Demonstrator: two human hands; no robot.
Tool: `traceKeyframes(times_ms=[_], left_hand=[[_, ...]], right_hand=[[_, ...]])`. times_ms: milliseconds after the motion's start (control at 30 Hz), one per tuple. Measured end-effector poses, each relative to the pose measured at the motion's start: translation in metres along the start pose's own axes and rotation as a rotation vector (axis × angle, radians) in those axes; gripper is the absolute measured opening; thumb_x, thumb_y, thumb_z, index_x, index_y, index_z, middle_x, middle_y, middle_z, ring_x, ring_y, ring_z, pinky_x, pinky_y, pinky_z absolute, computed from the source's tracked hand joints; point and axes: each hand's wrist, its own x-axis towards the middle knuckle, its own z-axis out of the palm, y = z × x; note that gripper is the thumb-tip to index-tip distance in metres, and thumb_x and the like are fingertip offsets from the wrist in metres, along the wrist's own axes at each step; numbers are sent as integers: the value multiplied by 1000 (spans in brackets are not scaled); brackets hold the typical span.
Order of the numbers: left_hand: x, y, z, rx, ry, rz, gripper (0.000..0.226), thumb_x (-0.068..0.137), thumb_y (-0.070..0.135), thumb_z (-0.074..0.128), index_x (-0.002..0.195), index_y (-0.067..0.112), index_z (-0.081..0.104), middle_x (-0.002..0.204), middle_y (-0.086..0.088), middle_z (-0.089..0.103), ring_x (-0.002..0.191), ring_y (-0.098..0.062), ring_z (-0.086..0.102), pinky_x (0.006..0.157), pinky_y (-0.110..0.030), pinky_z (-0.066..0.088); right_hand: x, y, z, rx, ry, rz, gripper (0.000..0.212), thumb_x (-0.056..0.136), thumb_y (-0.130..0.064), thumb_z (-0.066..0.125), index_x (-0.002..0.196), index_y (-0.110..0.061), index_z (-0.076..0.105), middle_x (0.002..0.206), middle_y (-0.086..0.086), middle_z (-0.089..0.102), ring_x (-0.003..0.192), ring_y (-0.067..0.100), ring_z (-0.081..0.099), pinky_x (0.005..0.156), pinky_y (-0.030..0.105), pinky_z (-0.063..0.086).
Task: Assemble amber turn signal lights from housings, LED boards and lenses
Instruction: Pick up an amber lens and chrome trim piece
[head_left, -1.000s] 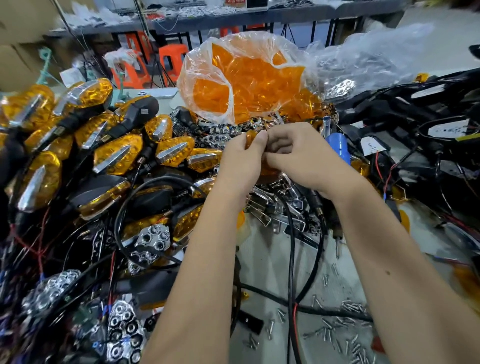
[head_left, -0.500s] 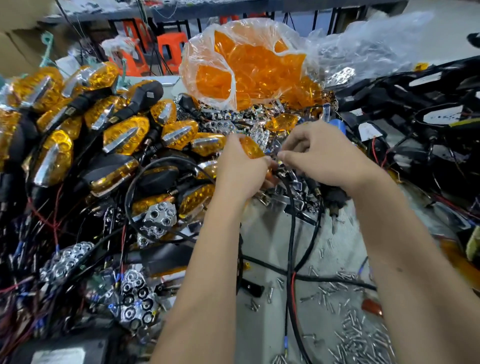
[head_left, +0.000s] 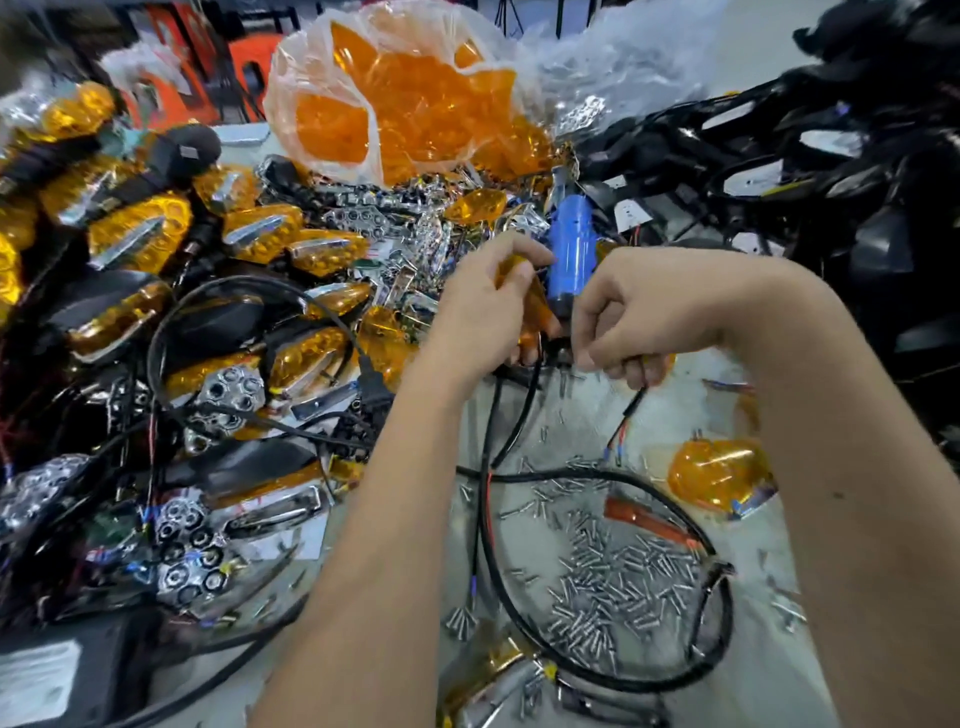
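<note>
Amber light (head_left: 519, 291): held in the left hand (head_left: 483, 317) above the middle of the table (head_left: 727, 649); mostly hidden by the hand, details blurred.
Left fingers: curled round the amber light.
Right hand (head_left: 644, 317): just beside the left; fingers pinching a thin black wire (head_left: 635, 402) with red and blue ends hanging down.
Blue tool (head_left: 571, 254): upright between and behind the two hands.
Loose screws (head_left: 618, 587): scattered heap on the table, near edge side, inside a loop of black cable (head_left: 691, 525).
Loose amber lens (head_left: 717, 475): toward the table's right edge.
Finished lights (head_left: 140, 239): piled along the left side.
Bag of amber lenses (head_left: 395, 93): far side, centre.
Black housings (head_left: 857, 156): heaped at the far right.
</note>
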Motion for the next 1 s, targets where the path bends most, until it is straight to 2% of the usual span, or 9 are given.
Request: traceKeyframes(times_ms=[100,167,267,367,433,500,600,833,1000], left_hand=[[-6,-3,-1,-50,40,9,30,113,23,34,114,16,63,65,-9,70,42,-19,53,37,-24,37],[-11,-7,-6,-135,22,5,43,113,41,29,116,18,66,68,-12,71,43,-19,55,38,-23,39],[-15,-16,-17,-185,-34,-30,65,106,65,17,122,29,69,79,-17,75,50,-22,61,43,-25,44],[-13,-22,-25,-217,-57,-95,72,101,73,14,126,32,68,82,-16,77,52,-22,63,44,-26,44],[-12,-23,-30,-231,10,-104,56,106,64,28,126,31,68,81,-13,77,52,-23,64,43,-25,44],[-9,-27,-39,-251,146,-97,27,110,36,45,126,28,65,80,-10,77,52,-22,65,43,-25,46],[-5,-32,-59,-296,390,-95,29,106,6,47,125,23,60,76,-4,77,51,-18,64,44,-26,46],[-2,-38,-80,-425,621,-53,27,107,8,46,129,22,52,94,-7,71,52,-17,61,42,-26,43],[0,-35,-76,-523,596,-69,27,105,7,51,128,22,50,116,-16,64,59,-18,67,49,-26,49]], right_hand=[[-2,-10,11,-85,-155,32,7,90,-9,78,87,-15,79,73,4,78,66,18,77,53,23,56],[-1,-13,16,-117,-187,51,9,89,-10,79,87,-19,80,77,2,79,71,18,78,54,23,58],[0,-14,13,-119,-135,53,8,90,-13,79,84,-18,79,73,0,78,70,16,77,55,23,58],[5,-16,8,-133,16,13,7,92,-17,78,85,-19,77,70,1,77,67,18,77,59,31,63],[15,-19,8,-136,174,-41,9,91,-19,77,83,-21,75,63,-3,74,59,13,73,52,25,59],[27,-25,9,-121,333,-79,13,90,-16,77,79,-22,74,55,-5,68,49,4,65,43,15,46],[45,-37,15,-124,493,-101,20,90,-9,72,77,-24,74,65,-12,61,62,2,59,54,17,43],[73,-55,44,46,764,-42,27,89,1,59,97,-18,78,95,6,71,87,25,66,78,39,59],[89,-44,51,-160,720,-143,28,94,-5,65,115,-21,76,111,5,71,102,25,65,91,43,57]])
